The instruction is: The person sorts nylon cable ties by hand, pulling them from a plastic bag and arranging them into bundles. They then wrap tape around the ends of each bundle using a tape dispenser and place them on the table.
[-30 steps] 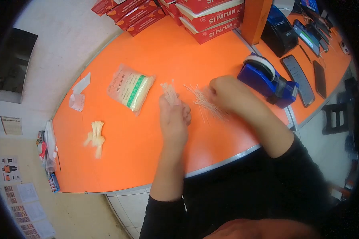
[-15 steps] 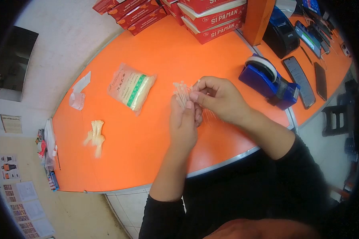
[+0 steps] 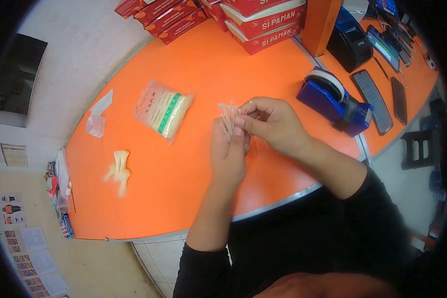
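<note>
My left hand (image 3: pixel 228 146) is closed around a fanned bundle of thin whitish cable ties (image 3: pixel 228 115), their small heads pointing up and the thin tails showing below the fingers. Close against it, my right hand (image 3: pixel 270 121) pinches at the bundle's right side with thumb and forefinger, one tie's end poking out above the fingertips. A clear bag of cable ties (image 3: pixel 165 110) with a green band lies to the left of the hands. Further left are bunches of cream cable ties (image 3: pixel 118 171), loose on the orange table (image 3: pixel 184 198).
A blue tape dispenser (image 3: pixel 333 102) stands right of the hands, beside phones (image 3: pixel 372 102) and a black device (image 3: pixel 350 42). Red boxes (image 3: pixel 265 30) are stacked at the back near an orange post (image 3: pixel 320 27). A paper strip (image 3: pixel 97 119) lies at the left edge.
The cable ties in my left hand spread a little differently at their heads. My right fingers have shifted very slightly; the bag and bunches stay put.
</note>
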`<state>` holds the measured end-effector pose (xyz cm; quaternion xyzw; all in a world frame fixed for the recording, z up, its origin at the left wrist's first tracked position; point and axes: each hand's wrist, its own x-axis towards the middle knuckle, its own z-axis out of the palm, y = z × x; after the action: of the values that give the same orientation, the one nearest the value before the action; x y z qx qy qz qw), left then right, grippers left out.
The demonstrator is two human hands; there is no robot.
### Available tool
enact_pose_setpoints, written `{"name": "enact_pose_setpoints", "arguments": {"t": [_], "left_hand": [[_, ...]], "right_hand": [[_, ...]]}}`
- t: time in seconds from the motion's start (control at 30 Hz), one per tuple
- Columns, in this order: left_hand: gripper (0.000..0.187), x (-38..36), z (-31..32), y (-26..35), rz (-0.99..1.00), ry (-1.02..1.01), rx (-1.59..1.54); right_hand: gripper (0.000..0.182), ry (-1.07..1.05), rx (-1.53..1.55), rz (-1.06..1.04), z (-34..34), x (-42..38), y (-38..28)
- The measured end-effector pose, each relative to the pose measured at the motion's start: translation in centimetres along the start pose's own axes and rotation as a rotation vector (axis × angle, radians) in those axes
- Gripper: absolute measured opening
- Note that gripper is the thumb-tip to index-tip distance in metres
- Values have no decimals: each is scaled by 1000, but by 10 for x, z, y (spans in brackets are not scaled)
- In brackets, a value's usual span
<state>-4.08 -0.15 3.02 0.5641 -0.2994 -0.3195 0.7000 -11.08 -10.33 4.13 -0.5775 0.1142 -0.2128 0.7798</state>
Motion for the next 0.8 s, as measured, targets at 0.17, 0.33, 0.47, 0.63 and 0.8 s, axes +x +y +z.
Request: {"name": "enact_pose_setpoints", "arguments": {"t": [0.17,0.33,0.47,0.63,0.8], "left_hand": [[19,-2,0,2,12,0,-76],[18,-1,1,3,18,14,-77],[18,-1,0,2,17,13,-71],[19,-1,-1,0,30,-15,-53],[20,-1,-2,0,41,-14,-75]], "right_hand": [[13,17,55,66,0,0,0],[13,46,-8,16,1,0,1],[13,37,-7,22,0,0,1],[12,21,7,28,1,-1,1],[11,4,102,47,2,-1,1]]}}
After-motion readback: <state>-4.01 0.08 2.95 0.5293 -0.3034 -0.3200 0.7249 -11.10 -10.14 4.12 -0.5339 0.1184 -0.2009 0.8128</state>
